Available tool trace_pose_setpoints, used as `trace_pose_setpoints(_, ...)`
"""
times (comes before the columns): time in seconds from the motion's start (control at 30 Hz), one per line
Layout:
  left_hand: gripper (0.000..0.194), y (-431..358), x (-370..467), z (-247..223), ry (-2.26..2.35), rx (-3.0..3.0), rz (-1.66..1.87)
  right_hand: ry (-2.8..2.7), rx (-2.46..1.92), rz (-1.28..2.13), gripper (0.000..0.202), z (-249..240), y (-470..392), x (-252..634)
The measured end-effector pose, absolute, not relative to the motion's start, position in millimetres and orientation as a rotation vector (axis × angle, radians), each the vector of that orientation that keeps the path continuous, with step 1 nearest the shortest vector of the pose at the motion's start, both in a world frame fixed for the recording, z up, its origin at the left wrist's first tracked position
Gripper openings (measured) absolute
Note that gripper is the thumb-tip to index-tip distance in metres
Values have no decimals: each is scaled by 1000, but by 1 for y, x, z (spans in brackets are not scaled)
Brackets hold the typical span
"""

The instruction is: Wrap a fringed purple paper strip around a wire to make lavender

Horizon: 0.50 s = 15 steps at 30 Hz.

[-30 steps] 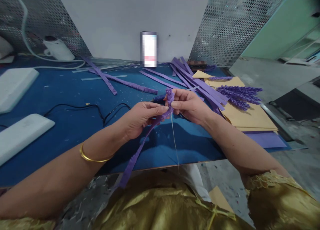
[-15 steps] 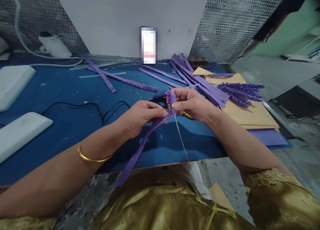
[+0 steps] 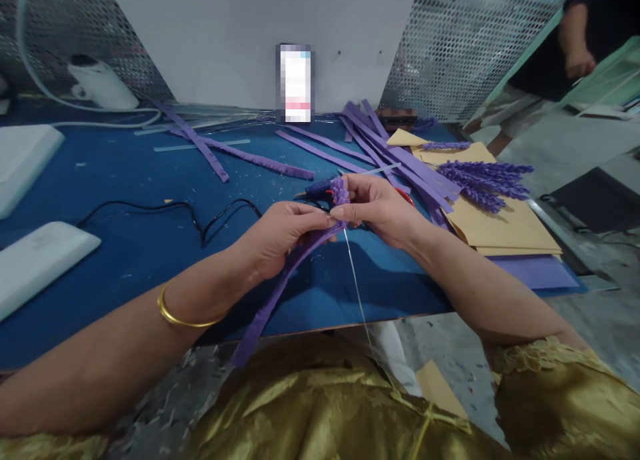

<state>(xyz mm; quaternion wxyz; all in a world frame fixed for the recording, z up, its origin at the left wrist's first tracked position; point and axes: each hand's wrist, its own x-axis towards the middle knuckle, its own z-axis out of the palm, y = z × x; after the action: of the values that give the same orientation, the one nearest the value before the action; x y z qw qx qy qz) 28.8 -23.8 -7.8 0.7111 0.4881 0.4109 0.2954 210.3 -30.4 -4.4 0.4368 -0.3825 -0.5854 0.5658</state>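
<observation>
My left hand (image 3: 287, 237) pinches a purple paper strip (image 3: 273, 297) near its upper end, and the rest hangs down past the table's front edge. Close against it, my right hand (image 3: 380, 207) has its thumb and fingers closed on a small purple flower head (image 3: 341, 192). A thin wire stem (image 3: 354, 267) runs down from the flower head toward my lap. Just behind my fingertips lies a dark blue tool with a pointed tip (image 3: 317, 191), partly hidden by the hands.
Purple strips (image 3: 400, 157) lie at the back right, beside finished purple flower stems (image 3: 487, 180) on tan paper (image 3: 515, 230). A phone (image 3: 297, 83) stands at the back. White blocks (image 3: 45, 263) and a black cable (image 3: 187, 210) are left. A person (image 3: 575, 47) stands far right.
My right thumb has shifted slightly left and sits closer to my left fingertips on the flower head. The person at the far right has come more into view.
</observation>
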Motion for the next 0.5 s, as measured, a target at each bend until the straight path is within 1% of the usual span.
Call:
trace_pose_setpoints(0.37,12,-26,30,-6,928,1282,754,-1444,-958,1286,36,-11,-33,205)
trace_pose_setpoints(0.5,9,-29,33,-5,978,1316,792,-1414,-967,1263,40,-12,-35,201)
